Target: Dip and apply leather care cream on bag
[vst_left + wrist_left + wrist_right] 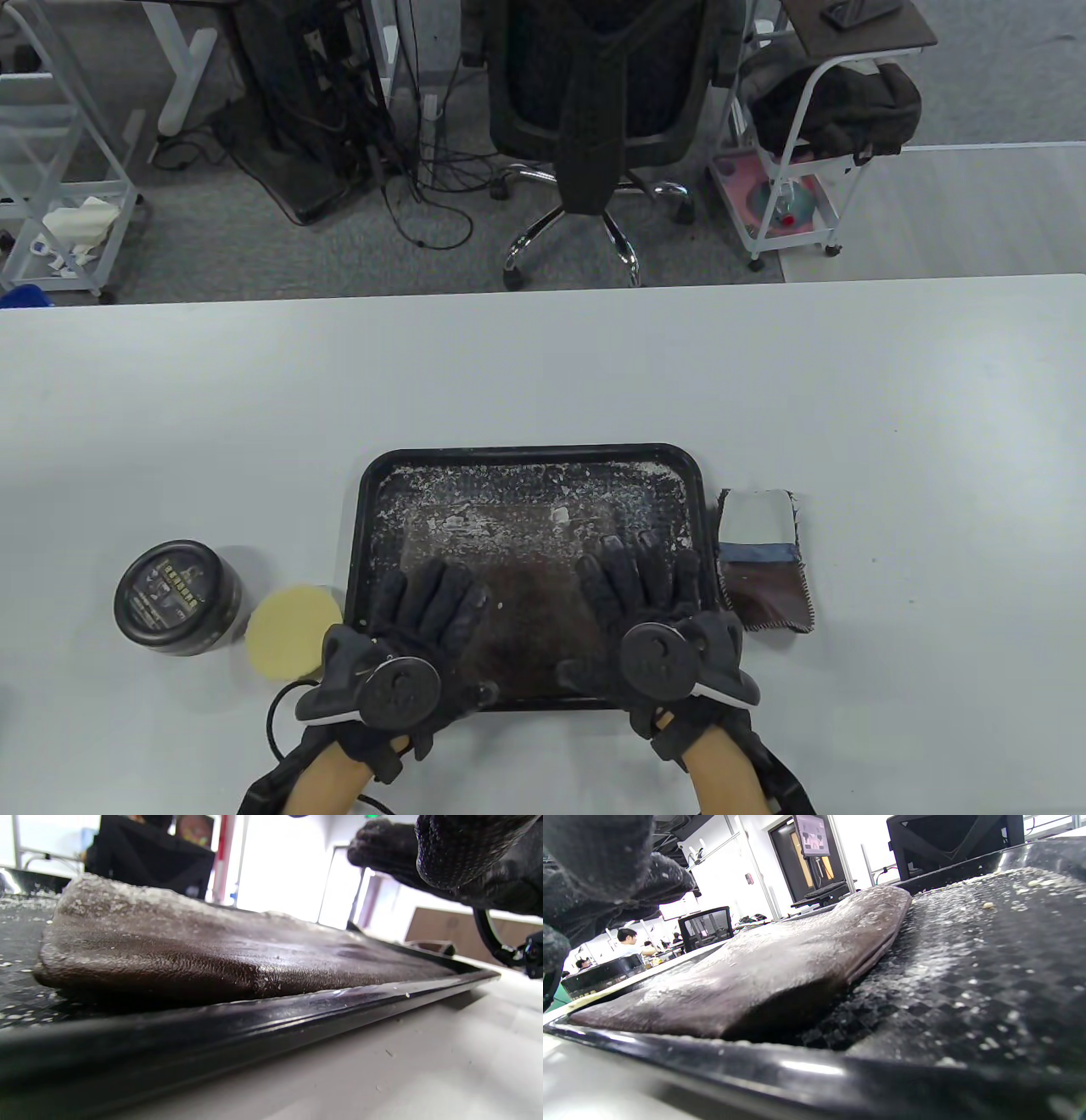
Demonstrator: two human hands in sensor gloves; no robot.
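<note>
Both gloved hands lie flat on the brown leather bag point(526, 586) in the black rectangular tray point(367, 509): left hand point(407, 632) and right hand point(657, 607), fingers straight and spread, gripping nothing. Round black cream jar point(176, 598) and yellow round sponge point(293, 630) sit left of tray, small fabric swatch point(762, 560) right. Left wrist view: bag's near edge just behind tray rim, white flecks on it. Right wrist view: same bag, flecked tray floor

Office-lab: swivel chair point(585, 110), cable tangle point(407, 161), carts point(806, 127).
</note>
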